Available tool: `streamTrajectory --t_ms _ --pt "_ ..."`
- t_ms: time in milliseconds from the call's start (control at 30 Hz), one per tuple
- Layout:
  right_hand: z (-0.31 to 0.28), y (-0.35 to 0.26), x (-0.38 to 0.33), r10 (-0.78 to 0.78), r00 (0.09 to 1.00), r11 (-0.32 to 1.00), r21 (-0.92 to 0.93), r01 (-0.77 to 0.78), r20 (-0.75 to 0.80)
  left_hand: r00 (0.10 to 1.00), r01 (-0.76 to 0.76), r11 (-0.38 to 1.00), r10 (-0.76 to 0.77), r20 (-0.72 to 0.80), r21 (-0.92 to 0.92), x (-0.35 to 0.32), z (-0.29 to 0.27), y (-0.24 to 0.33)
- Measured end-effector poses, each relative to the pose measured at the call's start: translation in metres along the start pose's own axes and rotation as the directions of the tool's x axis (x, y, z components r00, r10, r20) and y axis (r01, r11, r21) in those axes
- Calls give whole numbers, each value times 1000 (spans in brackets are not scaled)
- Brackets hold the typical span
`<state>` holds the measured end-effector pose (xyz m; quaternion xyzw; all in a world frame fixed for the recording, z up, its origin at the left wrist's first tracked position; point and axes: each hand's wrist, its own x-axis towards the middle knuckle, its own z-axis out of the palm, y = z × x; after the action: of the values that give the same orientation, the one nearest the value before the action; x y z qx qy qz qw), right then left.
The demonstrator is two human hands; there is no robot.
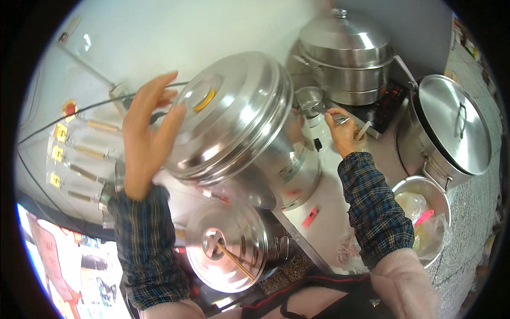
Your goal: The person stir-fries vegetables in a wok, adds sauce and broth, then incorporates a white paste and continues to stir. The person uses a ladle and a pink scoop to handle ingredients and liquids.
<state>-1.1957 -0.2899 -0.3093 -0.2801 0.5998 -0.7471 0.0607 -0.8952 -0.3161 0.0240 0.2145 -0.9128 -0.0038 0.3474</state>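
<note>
My left hand (149, 130) is raised with its fingers apart, beside the steel lid (241, 109) of a large drum-like pot (292, 178). Its thumb overlaps the lid's edge in view; whether it touches cannot be told. The lid has a yellow-marked knob and sits on the pot. Right of that pot, my right hand (342, 130) is closed around the handle of a small steel ladle (309, 97). The ladle's round cup is just beyond my fingers, near the pot's side. A small container (360, 139) with a pale-handled utensil stands beside my right wrist.
A lidded steamer (345, 53) sits on a black cooktop (390, 103) at the back. To the right stand a tall lidded pot (457, 125) and a bowl (446, 199) with plastic bags. Another lidded pot (249, 234) is near. A red clip-like item (310, 217) lies on the counter. Ladles (87, 151) hang left.
</note>
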Motion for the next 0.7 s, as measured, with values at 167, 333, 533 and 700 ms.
streamTrajectory --t_ms 167,333,533,700 --pt "-8 38 -7 32 995 988 151 -45 92 962 -66 938 150 227 -341 -133 -33 52" --pt "-27 84 -3 141 951 975 130 -182 276 811 576 613 -344 473 -541 -285 -9 76" --pt "-61 43 -37 200 879 940 169 -296 433 650 722 241 -559 515 -649 -428 23 157" --pt "-67 -78 -125 93 862 925 278 -261 498 629 682 272 -691 355 -679 -495 -5 211"
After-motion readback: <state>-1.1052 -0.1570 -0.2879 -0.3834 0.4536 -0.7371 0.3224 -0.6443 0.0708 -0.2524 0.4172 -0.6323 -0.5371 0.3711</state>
